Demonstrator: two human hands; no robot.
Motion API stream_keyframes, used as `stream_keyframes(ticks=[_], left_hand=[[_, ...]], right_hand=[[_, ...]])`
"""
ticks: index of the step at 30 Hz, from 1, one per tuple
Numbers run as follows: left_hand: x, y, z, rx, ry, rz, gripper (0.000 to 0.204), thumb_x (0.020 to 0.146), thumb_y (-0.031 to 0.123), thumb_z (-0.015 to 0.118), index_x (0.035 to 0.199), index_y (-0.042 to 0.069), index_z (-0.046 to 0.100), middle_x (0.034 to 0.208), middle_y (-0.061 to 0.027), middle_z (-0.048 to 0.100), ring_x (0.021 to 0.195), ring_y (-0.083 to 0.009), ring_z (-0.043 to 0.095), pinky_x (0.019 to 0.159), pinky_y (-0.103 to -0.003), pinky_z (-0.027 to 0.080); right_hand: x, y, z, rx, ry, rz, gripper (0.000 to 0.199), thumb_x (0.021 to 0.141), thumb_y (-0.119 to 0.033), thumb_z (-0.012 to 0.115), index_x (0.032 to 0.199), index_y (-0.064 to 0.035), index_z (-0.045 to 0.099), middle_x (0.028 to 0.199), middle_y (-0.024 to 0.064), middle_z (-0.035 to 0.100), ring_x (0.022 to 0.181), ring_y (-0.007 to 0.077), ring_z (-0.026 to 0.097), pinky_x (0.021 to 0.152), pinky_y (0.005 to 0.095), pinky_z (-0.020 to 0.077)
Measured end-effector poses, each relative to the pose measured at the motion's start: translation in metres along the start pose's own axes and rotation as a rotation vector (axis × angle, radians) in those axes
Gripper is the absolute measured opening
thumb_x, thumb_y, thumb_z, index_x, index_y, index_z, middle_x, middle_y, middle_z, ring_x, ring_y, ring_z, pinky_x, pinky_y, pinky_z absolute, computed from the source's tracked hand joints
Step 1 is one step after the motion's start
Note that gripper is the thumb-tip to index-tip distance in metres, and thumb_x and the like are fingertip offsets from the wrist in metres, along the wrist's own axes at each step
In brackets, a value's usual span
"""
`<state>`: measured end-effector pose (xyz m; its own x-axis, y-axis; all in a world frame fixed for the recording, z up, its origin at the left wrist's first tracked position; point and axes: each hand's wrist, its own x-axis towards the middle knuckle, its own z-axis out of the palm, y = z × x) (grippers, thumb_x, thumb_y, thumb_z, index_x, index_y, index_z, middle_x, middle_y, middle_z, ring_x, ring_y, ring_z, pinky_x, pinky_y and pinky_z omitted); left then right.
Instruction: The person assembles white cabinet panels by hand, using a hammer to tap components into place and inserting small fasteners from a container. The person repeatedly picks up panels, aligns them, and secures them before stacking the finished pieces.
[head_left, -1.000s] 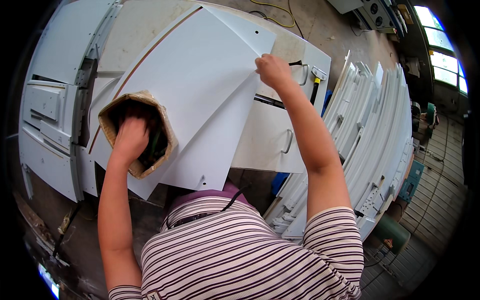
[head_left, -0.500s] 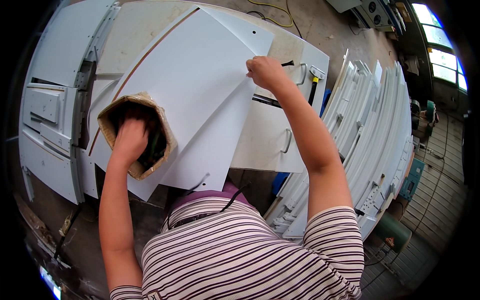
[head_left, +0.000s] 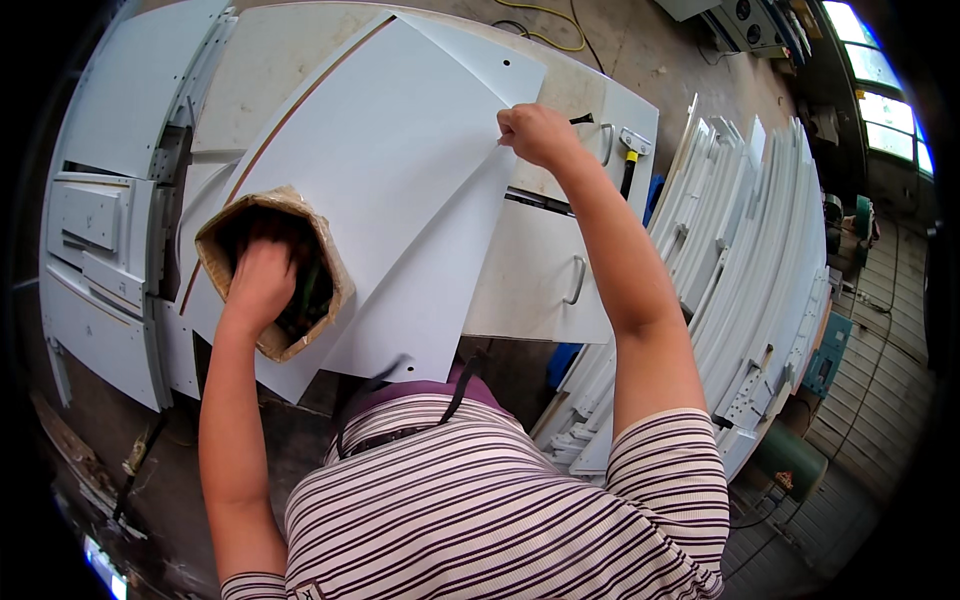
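My left hand (head_left: 262, 283) reaches into an open brown cardboard box (head_left: 341, 285); its fingers are hidden in the dark inside, where the contents are hard to make out. The box rests on a large white sheet (head_left: 350, 130) with a brown strip along its far left edge. My right hand (head_left: 538, 135) is closed, its fingers pinching the right edge of that sheet. Another white sheet (head_left: 420, 330), with a small hole near its front and back ends, lies underneath and sticks out to the right.
Right of the sheets, white panels with metal handles (head_left: 574, 280) lie beside a hammer-like tool (head_left: 634, 150) with a yellow-and-black handle. Long white profiles (head_left: 740, 240) are stacked further right. White panels (head_left: 100, 300) stand at the left. A yellow cable (head_left: 560, 45) crosses the floor behind.
My right hand has shifted very slightly to the right and nearer, still at the sheet's edge. My left hand stays inside the box. The dark cords at my waist have swung.
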<state>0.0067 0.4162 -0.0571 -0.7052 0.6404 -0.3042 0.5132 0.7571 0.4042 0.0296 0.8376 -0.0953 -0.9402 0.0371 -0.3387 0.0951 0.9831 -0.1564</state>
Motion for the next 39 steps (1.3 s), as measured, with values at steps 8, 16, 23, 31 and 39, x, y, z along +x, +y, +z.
stream_keyframes(ticks=[8,16,23,31,39], left_hand=[[0.0,-0.002,0.003,-0.008,0.04,0.016,0.025,0.089,0.015,0.053,0.108,0.0,0.059,0.114,-0.0236,0.054,0.112,-0.0426,0.045,0.096,-0.054,0.036],[0.003,0.0,0.001,-0.038,0.015,0.039,0.026,0.09,0.015,0.053,0.11,-0.001,0.058,0.116,-0.0249,0.053,0.111,-0.0443,0.045,0.095,-0.054,0.035],[0.002,-0.007,0.006,0.02,0.008,0.065,0.027,0.09,0.014,0.052,0.112,-0.001,0.055,0.118,-0.0254,0.052,0.113,-0.0451,0.043,0.098,-0.054,0.033],[-0.002,-0.006,0.004,0.093,0.028,0.14,0.023,0.089,0.014,0.055,0.105,-0.002,0.057,0.109,-0.0231,0.054,0.105,-0.0443,0.046,0.093,-0.052,0.038],[-0.054,0.03,-0.052,0.18,0.412,0.119,0.035,0.084,0.011,0.065,0.115,0.001,0.055,0.113,-0.0136,0.054,0.106,-0.0344,0.049,0.092,-0.044,0.04]], right_hand=[[-0.004,0.022,0.024,0.377,0.407,0.428,0.037,0.084,-0.034,0.069,0.078,0.002,0.061,0.081,0.0178,0.066,0.079,0.0327,0.063,0.067,0.0424,0.0482],[-0.021,-0.017,0.087,1.095,0.393,0.768,0.051,0.077,-0.045,0.075,0.068,0.001,0.056,0.065,0.011,0.06,0.059,0.0217,0.054,0.062,0.0392,0.0458],[-0.047,-0.042,0.086,0.942,0.283,0.735,0.047,0.072,-0.047,0.077,0.068,-0.0026,0.063,0.063,0.0106,0.062,0.06,0.0243,0.058,0.061,0.0375,0.0463],[-0.014,0.027,0.093,1.05,0.546,0.863,0.036,0.074,-0.041,0.076,0.071,-0.0061,0.068,0.065,0.006,0.066,0.06,0.0202,0.061,0.062,0.0342,0.0488],[-0.1,-0.003,0.053,2.241,0.495,0.433,0.039,0.099,-0.039,0.049,0.092,-0.0027,0.06,0.07,0.0021,0.053,0.05,0.0093,0.041,0.048,0.024,0.0343]])
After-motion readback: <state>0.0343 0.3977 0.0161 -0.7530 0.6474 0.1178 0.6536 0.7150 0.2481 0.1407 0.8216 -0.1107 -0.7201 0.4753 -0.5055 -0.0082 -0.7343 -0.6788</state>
